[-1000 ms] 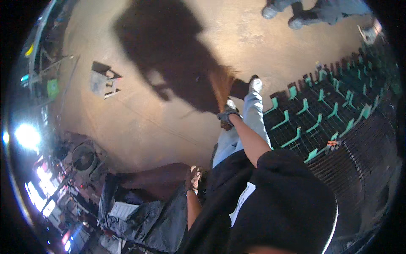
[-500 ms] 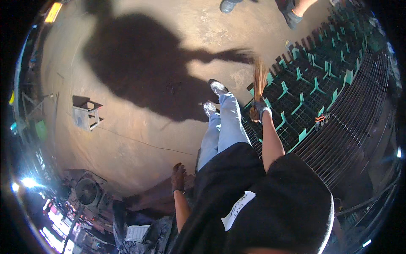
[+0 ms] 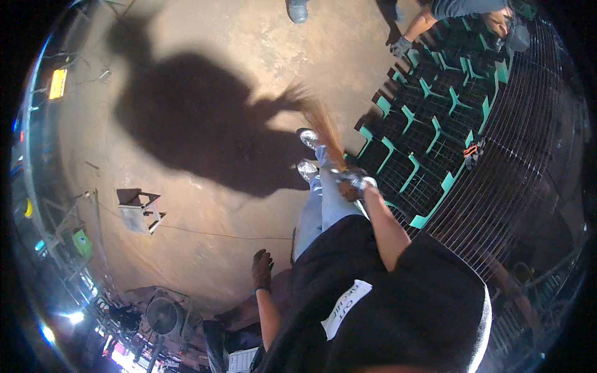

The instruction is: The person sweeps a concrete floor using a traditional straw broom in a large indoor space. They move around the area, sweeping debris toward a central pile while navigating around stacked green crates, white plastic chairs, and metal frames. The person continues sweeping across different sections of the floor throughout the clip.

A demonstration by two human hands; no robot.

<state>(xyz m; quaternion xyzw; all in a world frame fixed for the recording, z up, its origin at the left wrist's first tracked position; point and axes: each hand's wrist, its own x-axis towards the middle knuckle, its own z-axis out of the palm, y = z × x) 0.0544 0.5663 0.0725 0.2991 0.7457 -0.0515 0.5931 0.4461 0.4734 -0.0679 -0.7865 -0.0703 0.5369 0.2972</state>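
One gloved right hand (image 3: 353,181) clamps a tan, fibre-bristled broom (image 3: 326,133) over pale-blue-trousered legs (image 3: 336,208), the gloved left hand (image 3: 262,271) apart, empty; swung rightward, the broom could snag on green-pronged black grid racks (image 3: 434,133).

Tan, blotchy floor (image 3: 230,264) across the frame's middle and top, small pale stool (image 3: 133,219) at left, thin dark cable (image 3: 217,234) running toward centre, silvery shoes (image 3: 306,169) near centre.
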